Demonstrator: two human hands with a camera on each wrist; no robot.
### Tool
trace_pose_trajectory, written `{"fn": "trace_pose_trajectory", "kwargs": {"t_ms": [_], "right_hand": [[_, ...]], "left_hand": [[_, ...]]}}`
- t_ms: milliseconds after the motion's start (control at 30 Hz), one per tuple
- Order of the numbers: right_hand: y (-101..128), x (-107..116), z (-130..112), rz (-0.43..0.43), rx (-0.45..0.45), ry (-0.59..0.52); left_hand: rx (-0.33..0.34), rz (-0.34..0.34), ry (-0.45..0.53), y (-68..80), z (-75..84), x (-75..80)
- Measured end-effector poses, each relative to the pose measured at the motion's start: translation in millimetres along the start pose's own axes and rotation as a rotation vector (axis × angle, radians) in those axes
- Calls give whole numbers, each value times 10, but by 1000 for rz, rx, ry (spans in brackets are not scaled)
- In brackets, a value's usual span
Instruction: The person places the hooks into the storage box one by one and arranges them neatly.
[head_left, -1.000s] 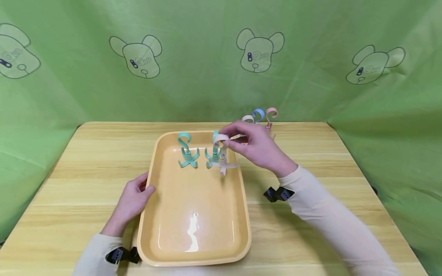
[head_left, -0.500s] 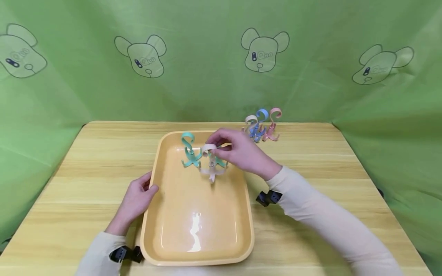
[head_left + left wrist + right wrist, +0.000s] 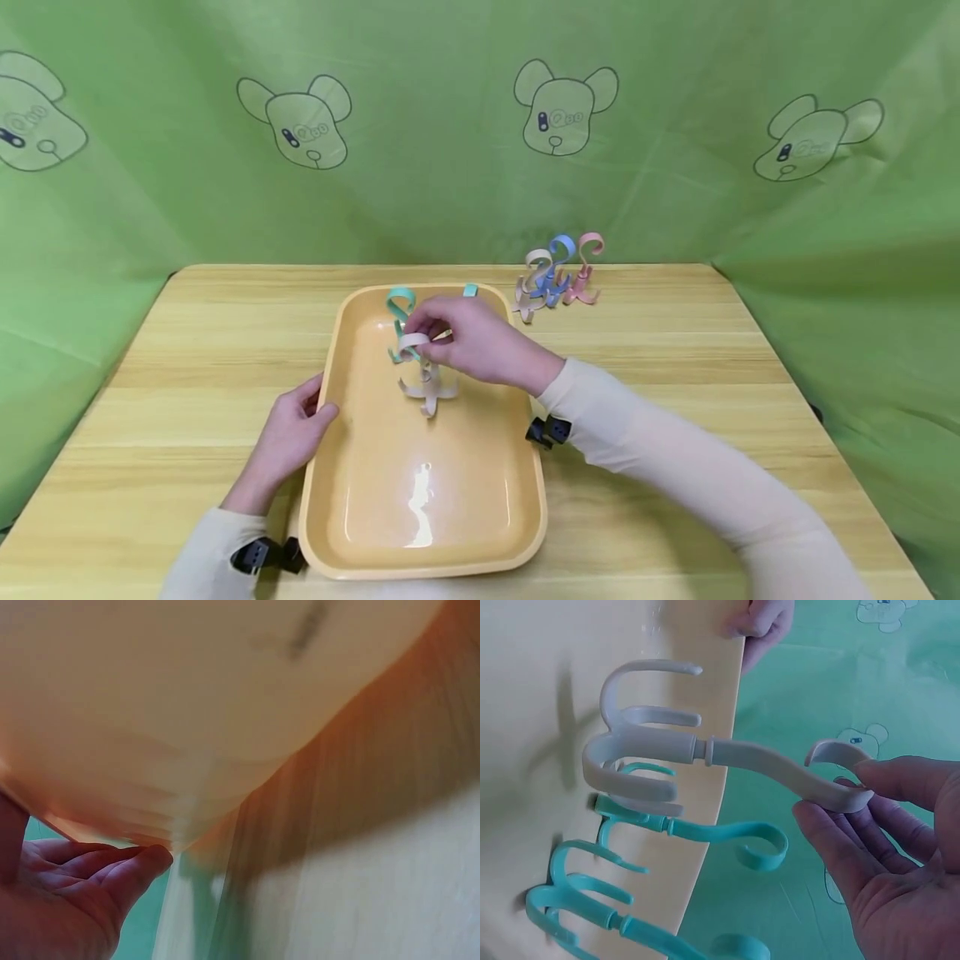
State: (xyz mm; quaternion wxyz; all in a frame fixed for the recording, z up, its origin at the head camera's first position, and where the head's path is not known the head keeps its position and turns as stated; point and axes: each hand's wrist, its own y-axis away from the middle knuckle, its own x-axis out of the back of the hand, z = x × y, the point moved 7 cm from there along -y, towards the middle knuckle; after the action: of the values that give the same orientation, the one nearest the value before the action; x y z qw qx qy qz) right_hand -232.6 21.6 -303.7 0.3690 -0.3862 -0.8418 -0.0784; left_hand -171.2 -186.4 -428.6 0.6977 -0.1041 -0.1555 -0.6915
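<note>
My right hand [image 3: 483, 337] pinches the curved top of a pale pinkish-white multi-prong hanging hook [image 3: 656, 744] between thumb and fingers. The hook hangs upright over the peach-coloured tray [image 3: 375, 475], and its prongs look apart from the tray floor. Two teal hanging hooks stand in the far part of the tray. The left teal hook [image 3: 401, 298] is partly covered by my right hand, while the other teal hook [image 3: 470, 290] shows just its top in the head view. My left hand [image 3: 288, 429] grips the tray's left rim, thumb over the edge and fingers under it.
Behind the tray to the right, a beige hook [image 3: 537, 265], a blue hook [image 3: 553, 279] and a pink hook [image 3: 582, 282] stand close together on the wooden table [image 3: 660, 358]. A green curtain [image 3: 435, 200] surrounds the table's back and sides.
My right hand has carried the pale hook leftward and a little nearer across the tray, uncovering the beige, blue and pink hooks. The left hand keeps its grip on the rim.
</note>
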Motion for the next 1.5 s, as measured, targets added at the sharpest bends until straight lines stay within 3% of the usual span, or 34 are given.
{"fn": "trace_pose_trajectory", "kwargs": {"t_ms": [433,667,933,1500], "right_hand": [[-108,-224,48,-86,22,-7],[-114,-242,76,-71,17,-11],[-62,-303,85,-120,14,-46],[0,-225,105,-110,26,-156]], "left_hand": [[16,7,-1,-7,-20,35],[23,-9,12,-20,-43,15],[16,-5,24,-14,-21,5],[9,12,0,-14,-1,4]]}}
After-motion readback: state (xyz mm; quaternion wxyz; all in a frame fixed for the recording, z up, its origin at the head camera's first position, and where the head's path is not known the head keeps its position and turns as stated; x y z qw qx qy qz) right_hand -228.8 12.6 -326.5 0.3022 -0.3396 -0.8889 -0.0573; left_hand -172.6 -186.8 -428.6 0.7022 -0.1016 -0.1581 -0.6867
